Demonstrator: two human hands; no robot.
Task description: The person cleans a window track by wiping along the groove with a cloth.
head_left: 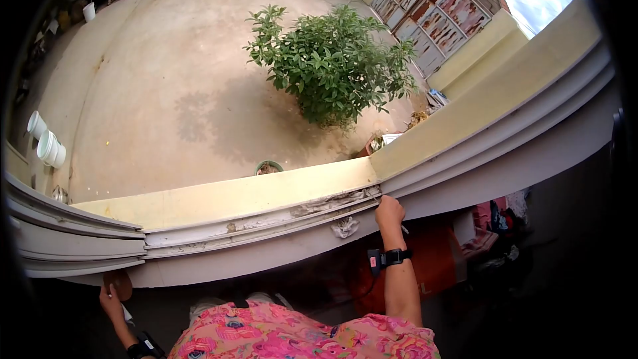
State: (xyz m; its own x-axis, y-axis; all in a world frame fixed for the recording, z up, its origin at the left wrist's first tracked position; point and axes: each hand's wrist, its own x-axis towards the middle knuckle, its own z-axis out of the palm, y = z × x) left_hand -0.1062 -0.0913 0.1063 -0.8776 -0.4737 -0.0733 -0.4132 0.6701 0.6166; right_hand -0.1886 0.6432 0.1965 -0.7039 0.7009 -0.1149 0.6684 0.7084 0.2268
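My right hand (390,213) is closed around a thin stick-like tool (405,229), its end poking out below the fist. The other end reaches into the window track (266,221), near the frame's right corner. Grey dirt lies along this part of the track. On the sill (299,242), left of that hand, lies a crumpled whitish wad (345,227). At the lower left, my left hand (111,302) grips a brown rounded flat object (118,284) just under the sill's edge. Something white (127,314) shows beside that hand; its kind is unclear.
Sliding window frames (80,239) are stacked at the left. Outside are a leafy bush (325,60), a green-rimmed pot (268,167), white buckets (50,149) and a rusty metal gate (432,10). Below the sill, at right, are a red-orange surface (438,262) and piled cloth (492,226).
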